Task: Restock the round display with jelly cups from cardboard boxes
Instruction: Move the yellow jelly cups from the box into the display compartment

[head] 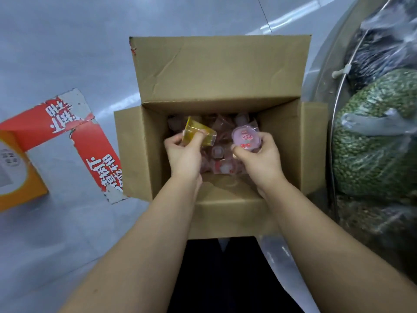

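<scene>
Inside box [225, 213] walls, each hand [184, 154] [259, 159] grips cups.

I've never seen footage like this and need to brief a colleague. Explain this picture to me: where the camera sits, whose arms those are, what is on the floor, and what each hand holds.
There is no machine here. A person wears one camera on the head, so it looks down along their own two bare arms. On the grey floor stands an open cardboard box partly filled with small jelly cups. The left hand grips a yellow jelly cup lying on its side. The right hand holds a pink jelly cup, its printed lid facing the camera. To the left lies an orange box with torn red-printed flaps. On the right is the curved edge of a round display holding plastic bags of green and dark goods.
</scene>
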`<act>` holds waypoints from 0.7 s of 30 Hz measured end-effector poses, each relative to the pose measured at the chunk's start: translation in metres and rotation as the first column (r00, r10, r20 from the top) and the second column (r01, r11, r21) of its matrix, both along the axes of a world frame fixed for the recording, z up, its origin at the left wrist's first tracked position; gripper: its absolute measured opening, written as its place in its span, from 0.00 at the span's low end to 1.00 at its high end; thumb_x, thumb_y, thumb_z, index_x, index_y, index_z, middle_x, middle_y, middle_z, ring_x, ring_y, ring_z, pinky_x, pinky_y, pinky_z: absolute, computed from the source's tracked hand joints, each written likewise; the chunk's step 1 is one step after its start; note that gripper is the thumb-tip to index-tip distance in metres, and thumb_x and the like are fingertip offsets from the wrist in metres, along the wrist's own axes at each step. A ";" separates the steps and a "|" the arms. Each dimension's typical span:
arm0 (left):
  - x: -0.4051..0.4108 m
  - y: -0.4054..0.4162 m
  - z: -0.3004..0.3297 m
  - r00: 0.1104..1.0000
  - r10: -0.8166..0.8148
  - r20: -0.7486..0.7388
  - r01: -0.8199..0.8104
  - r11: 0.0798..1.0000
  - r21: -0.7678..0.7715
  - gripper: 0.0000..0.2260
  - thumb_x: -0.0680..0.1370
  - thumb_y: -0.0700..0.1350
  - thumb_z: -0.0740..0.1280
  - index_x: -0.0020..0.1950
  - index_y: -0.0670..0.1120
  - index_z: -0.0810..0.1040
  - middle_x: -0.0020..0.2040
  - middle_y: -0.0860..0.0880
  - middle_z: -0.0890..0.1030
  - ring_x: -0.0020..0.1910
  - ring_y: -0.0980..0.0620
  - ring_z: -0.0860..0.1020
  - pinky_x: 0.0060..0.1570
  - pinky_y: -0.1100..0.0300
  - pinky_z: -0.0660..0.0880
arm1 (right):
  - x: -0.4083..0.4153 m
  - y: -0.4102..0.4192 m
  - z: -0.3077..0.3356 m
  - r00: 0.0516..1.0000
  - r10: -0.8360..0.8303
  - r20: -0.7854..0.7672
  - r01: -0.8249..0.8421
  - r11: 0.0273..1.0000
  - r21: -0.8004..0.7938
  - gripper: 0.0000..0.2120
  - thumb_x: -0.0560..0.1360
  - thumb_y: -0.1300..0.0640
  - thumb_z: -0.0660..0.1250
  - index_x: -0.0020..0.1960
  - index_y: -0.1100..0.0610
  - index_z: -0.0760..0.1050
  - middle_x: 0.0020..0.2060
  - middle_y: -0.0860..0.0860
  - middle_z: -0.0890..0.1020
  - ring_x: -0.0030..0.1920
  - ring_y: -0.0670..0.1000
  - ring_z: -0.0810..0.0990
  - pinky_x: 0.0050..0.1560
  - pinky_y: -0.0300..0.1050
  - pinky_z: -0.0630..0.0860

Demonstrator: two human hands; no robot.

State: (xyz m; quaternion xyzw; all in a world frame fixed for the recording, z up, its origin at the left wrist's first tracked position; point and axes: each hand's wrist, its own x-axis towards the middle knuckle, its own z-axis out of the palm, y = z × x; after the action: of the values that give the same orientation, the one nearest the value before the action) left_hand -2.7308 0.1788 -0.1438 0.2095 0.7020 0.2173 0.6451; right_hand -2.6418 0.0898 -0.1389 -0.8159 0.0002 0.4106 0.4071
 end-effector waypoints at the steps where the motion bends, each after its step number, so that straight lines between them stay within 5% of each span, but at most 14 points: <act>1: -0.006 -0.006 0.025 0.995 -0.101 -0.026 0.103 0.992 0.073 0.18 0.72 0.36 0.70 0.56 0.45 0.65 0.51 0.46 0.77 0.46 0.51 0.79 0.47 0.59 0.76 | -0.004 -0.005 0.021 1.000 -0.010 -0.010 0.010 0.999 0.035 0.17 0.66 0.63 0.73 0.49 0.52 0.70 0.48 0.55 0.80 0.47 0.51 0.80 0.53 0.49 0.78; 5: -0.031 -0.026 0.157 0.863 -0.489 -0.129 0.504 0.810 0.299 0.25 0.69 0.30 0.70 0.59 0.48 0.66 0.53 0.52 0.76 0.45 0.64 0.77 0.46 0.70 0.73 | -0.022 -0.025 0.144 0.998 -0.063 -0.021 0.066 0.984 0.165 0.19 0.65 0.66 0.72 0.50 0.50 0.71 0.45 0.48 0.80 0.41 0.41 0.78 0.44 0.32 0.74; 9: -0.033 -0.035 0.322 0.642 -0.751 -0.154 0.733 0.542 0.410 0.22 0.66 0.31 0.69 0.58 0.43 0.74 0.56 0.44 0.75 0.52 0.63 0.75 0.50 0.72 0.70 | -0.036 -0.042 0.310 0.991 -0.127 -0.036 0.132 0.953 0.274 0.21 0.59 0.63 0.68 0.49 0.47 0.71 0.44 0.41 0.79 0.42 0.38 0.78 0.43 0.30 0.72; 14: -0.003 -0.044 0.495 0.402 -0.906 -0.134 0.776 0.259 0.575 0.19 0.65 0.54 0.70 0.54 0.61 0.71 0.54 0.58 0.76 0.56 0.60 0.75 0.51 0.73 0.68 | -0.031 -0.074 0.485 0.967 -0.254 0.034 0.216 0.877 0.430 0.22 0.57 0.59 0.71 0.49 0.46 0.71 0.45 0.42 0.80 0.45 0.43 0.79 0.45 0.37 0.75; 18: 0.031 -0.066 0.581 0.162 -0.987 0.011 0.688 0.121 0.716 0.21 0.69 0.46 0.69 0.56 0.65 0.68 0.52 0.58 0.75 0.49 0.57 0.76 0.47 0.63 0.73 | -0.012 -0.117 0.582 0.917 -0.349 0.193 0.210 0.833 0.511 0.21 0.63 0.62 0.70 0.52 0.48 0.69 0.45 0.38 0.79 0.45 0.39 0.78 0.46 0.32 0.73; 21: 0.063 -0.099 0.629 -0.032 -0.998 -0.061 0.608 -0.068 0.791 0.23 0.72 0.48 0.66 0.60 0.70 0.63 0.58 0.51 0.72 0.56 0.55 0.73 0.56 0.62 0.70 | 0.001 -0.161 0.634 0.861 -0.431 0.269 0.223 0.796 0.563 0.21 0.65 0.65 0.69 0.54 0.49 0.70 0.47 0.39 0.79 0.48 0.40 0.78 0.49 0.32 0.73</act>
State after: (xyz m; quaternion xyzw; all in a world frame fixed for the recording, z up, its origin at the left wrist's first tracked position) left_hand -2.6675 0.0797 0.4854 0.7335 0.0311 0.0037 0.6790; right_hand -2.6407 -0.0711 0.4950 -0.7284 -0.0451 0.1493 0.6672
